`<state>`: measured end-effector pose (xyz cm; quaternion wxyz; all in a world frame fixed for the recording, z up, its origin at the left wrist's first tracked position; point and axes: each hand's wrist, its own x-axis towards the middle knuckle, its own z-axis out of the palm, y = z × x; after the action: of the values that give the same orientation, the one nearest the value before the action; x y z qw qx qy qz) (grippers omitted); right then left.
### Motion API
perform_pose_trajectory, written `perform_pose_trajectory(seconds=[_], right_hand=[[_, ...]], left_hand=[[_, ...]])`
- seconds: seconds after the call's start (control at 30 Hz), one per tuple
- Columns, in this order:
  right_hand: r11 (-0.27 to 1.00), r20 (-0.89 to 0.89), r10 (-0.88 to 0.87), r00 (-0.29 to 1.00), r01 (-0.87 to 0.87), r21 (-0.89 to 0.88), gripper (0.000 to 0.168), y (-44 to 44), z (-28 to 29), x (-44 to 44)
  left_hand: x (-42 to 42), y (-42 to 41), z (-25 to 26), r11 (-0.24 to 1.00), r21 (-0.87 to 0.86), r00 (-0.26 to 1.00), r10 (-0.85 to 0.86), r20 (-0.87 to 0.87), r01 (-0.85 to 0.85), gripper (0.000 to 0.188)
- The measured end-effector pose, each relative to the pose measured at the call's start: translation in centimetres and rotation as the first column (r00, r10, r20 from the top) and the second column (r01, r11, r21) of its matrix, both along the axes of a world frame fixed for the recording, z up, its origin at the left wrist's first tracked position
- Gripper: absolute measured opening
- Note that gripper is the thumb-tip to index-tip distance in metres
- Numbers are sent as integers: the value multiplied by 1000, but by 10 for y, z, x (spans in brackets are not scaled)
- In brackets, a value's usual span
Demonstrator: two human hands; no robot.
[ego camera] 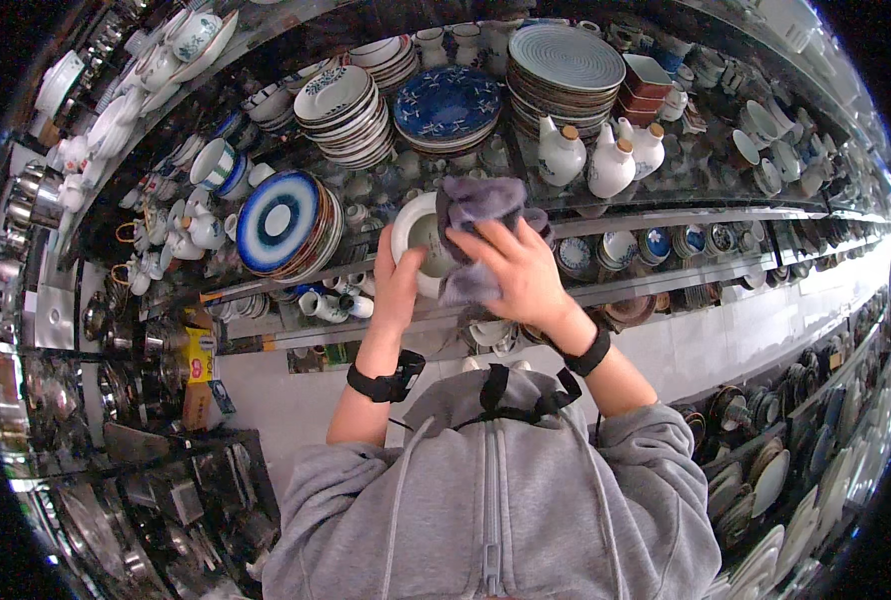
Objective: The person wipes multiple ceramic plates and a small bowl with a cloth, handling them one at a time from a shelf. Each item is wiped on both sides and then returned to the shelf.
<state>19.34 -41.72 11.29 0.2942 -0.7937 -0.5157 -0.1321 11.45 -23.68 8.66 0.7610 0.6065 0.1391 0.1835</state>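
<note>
In front of my chest, a round white ceramic dish (408, 214) with a thick rim is held at its left side by my left hand (399, 281). The thumb lies over the rim and the fingers go behind it. My right hand (517, 266) grips a grey-purple plush cloth (483, 196), pressed over the dish's right side. That part of the dish is hidden under the cloth. Some faint marks show on the dish's inner base. Just beyond stands a stack of blue patterned plates (448, 109) on the glass shelf (430, 169).
White spouted bottles with cork stoppers (612, 166) stand to the right, below a tall stack of grey-blue plates (565, 60). Blue-ringed plates (277, 221) sit at left near the shelf edge. Lower shelves hold small dishes (618, 247). More crockery racks (768, 472) rise behind on the right.
</note>
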Motion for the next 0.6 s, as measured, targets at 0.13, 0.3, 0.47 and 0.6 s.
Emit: perform_pose_trajectory(seconds=[0.13, 0.3, 0.47, 0.6], right_hand=[[935, -581, 259, 771, -48, 352, 50, 7, 1, 23], [951, -905, 215, 366, 134, 280, 33, 2, -25, 16], [992, -230, 55, 972, -27, 125, 92, -5, -37, -12], [973, -103, 41, 994, -63, -224, 87, -3, 18, -10]], left_hand=[[-6, -1, 6, 996, 66, 996, -49, -78, 54, 44], [-9, -4, -3, 999, -23, 999, -33, -23, 33, 39], [-7, 0, 0, 998, -37, 999, 43, -12, -43, 38], [-11, -5, -2, 999, 39, 999, 16, -50, -14, 42]])
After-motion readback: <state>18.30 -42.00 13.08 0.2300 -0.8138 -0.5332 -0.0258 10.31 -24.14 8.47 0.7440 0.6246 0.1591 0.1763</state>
